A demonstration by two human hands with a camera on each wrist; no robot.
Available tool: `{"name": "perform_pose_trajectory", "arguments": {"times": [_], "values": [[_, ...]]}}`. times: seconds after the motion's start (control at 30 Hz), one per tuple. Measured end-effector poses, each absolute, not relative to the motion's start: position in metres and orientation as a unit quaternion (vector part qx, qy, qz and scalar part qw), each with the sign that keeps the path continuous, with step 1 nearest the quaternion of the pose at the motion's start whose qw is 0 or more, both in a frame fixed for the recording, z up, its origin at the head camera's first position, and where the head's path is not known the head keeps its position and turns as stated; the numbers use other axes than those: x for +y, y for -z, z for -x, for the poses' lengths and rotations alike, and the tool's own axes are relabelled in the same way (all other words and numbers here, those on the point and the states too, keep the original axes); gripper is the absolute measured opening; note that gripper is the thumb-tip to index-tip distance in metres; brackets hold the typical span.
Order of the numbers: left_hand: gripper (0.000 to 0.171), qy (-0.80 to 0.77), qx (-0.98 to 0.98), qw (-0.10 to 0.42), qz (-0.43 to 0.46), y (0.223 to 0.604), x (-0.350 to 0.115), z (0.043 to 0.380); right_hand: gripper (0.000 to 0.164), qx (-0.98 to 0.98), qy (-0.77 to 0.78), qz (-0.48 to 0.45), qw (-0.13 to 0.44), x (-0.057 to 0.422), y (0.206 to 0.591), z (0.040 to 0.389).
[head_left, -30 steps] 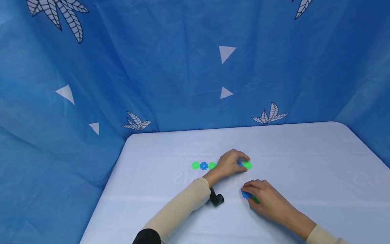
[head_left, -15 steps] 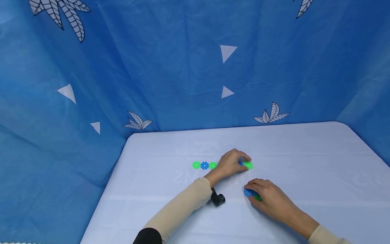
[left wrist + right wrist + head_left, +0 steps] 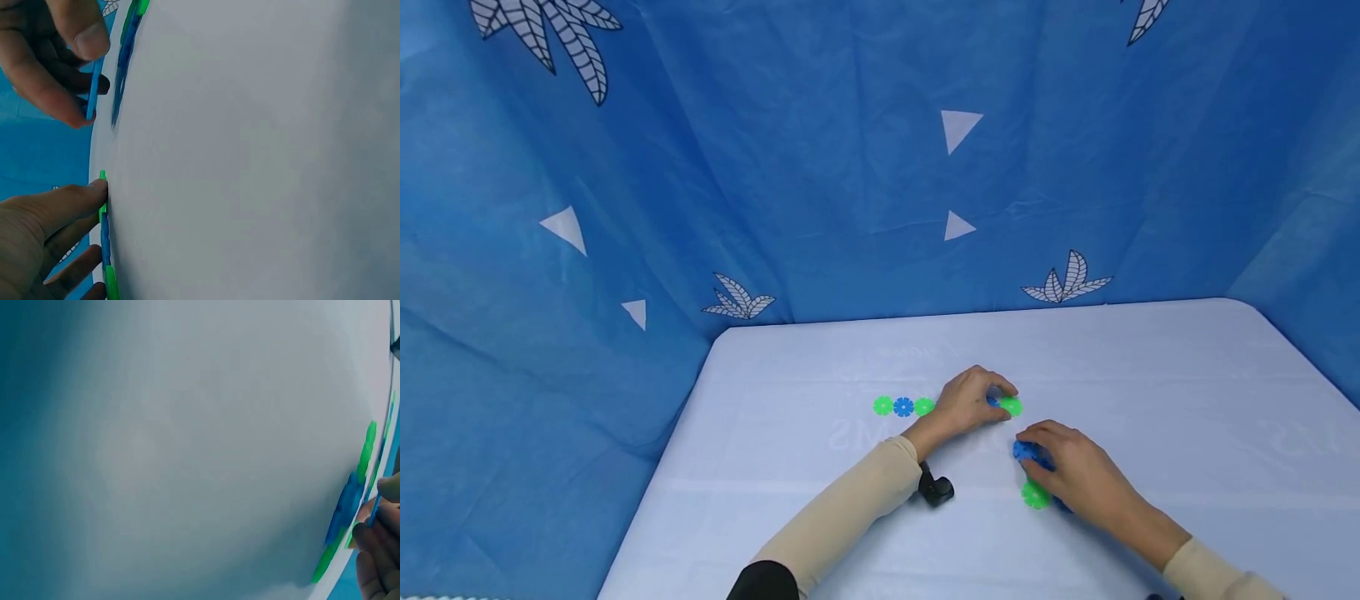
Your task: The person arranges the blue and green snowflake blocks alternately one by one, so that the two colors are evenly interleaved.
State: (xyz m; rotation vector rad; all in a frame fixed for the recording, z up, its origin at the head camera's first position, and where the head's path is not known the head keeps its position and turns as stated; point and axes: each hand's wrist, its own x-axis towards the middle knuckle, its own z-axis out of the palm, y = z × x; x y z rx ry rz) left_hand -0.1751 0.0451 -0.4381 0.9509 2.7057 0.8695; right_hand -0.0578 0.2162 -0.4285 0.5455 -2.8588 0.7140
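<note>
A row of green and blue notched plastic discs lies on the table in the head view. At its left end is a green disc [image 3: 883, 406], beside a blue disc [image 3: 903, 407]. My left hand [image 3: 958, 407] covers the row's middle. Its thumb and index finger hold the right end, at the end green disc [image 3: 1013, 407]. My right hand [image 3: 1078, 471] pinches another blue disc [image 3: 1026, 451], seen edge-on in the left wrist view. Below that hand lies a loose green disc [image 3: 1036, 496], with a blue disc partly hidden by the palm.
A white cloth covers the table [image 3: 1187, 375]. A blue printed curtain [image 3: 850, 167] hangs behind and at the sides. A small black object [image 3: 936, 490] sits by the left forearm, partly hidden by the sleeve.
My right hand has moved forward and slightly right with the blue disc, uncovering the loose green disc below. The left hand stays at the row.
</note>
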Motion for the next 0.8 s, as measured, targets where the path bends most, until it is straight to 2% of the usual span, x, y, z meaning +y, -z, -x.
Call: {"name": "perform_pose_trajectory", "arguments": {"times": [0.47, 0.8], "values": [[0.029, -0.295, 0.900, 0.073, -0.311, 0.440, 0.044, 0.176, 0.031, -0.962, -0.241, -0.116, 0.051, 0.227, 0.428, 0.082], [0.029, -0.296, 0.899, 0.065, -0.315, 0.442, 0.045, 0.177, 0.031, -0.962, -0.236, -0.118, 0.069, 0.233, 0.429, 0.098]]}}
